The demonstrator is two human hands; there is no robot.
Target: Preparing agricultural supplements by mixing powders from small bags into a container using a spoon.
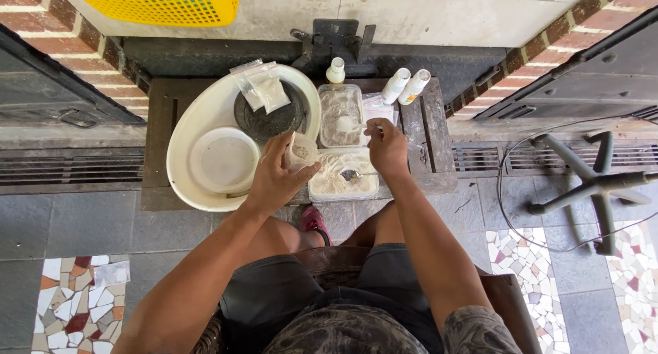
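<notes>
Small clear bag gripped in left hand, beside right hand pinched on something unclear.

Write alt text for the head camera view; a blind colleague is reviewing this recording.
Seen from above, a seated person's left hand holds a small clear bag while the right hand reaches over two clear containers of white powder, a spoon lying in the nearer one. Beside them on a low wooden table sits a large white basin.
</notes>
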